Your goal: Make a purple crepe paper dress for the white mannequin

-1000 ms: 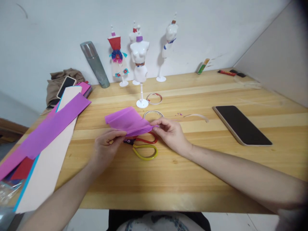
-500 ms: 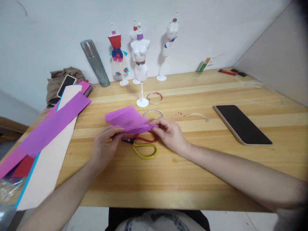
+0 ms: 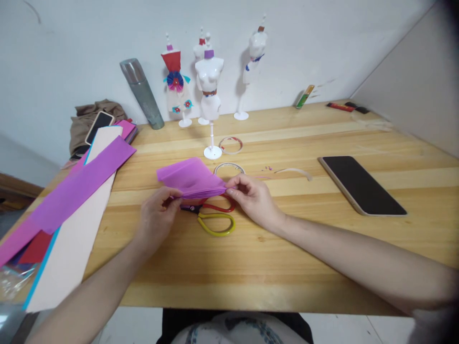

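Note:
A sheet of purple crepe paper (image 3: 191, 174), gathered in narrow folds along its near edge, is stretched between both hands above the table. My left hand (image 3: 159, 208) pinches the left end of the folds between thumb and fingers. At the right end, my right hand (image 3: 251, 196) grips the folds the same way. Scissors with one red and one yellow handle (image 3: 217, 232) lie just beneath the paper, their blades partly hidden by it and my left hand. A roll of tape (image 3: 229, 167) lies behind the paper.
Several white mannequins (image 3: 210, 105) stand at the back, one dressed in paper. A flask (image 3: 141, 93) leans against the wall. Purple and white paper strips (image 3: 82, 184) cover the left side. A large phone (image 3: 362, 185) lies right. Another tape ring (image 3: 230, 145) sits near the front mannequin.
My left hand has shifted slightly left along the folded edge. The right fingers have closed in a little on their end of the folds. Everything else stays put.

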`<state>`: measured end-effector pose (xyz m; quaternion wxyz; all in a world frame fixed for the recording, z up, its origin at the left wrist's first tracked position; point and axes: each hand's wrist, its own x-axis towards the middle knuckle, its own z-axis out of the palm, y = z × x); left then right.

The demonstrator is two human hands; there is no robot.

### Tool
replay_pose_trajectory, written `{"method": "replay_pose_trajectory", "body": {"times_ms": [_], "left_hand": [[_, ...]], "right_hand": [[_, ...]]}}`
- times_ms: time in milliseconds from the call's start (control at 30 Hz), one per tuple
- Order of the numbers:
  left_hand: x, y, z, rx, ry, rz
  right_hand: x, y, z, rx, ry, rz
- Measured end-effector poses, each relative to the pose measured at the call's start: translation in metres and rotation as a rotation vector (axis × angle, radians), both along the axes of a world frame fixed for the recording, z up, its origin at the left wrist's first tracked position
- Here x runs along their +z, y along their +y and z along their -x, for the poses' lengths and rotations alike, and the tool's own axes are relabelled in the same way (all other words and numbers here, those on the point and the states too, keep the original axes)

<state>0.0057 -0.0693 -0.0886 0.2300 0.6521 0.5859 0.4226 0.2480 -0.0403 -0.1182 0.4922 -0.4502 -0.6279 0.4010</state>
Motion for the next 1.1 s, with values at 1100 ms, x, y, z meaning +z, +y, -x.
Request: {"method": "replay_pose_trajectory", "body": {"times_ms": [1100], "left_hand": [[0.005,-0.003,-0.007,0.080,-0.426,0.045]], "right_hand": [[0.006,-0.001,-0.001,0.054,0.256,0.026]]}}
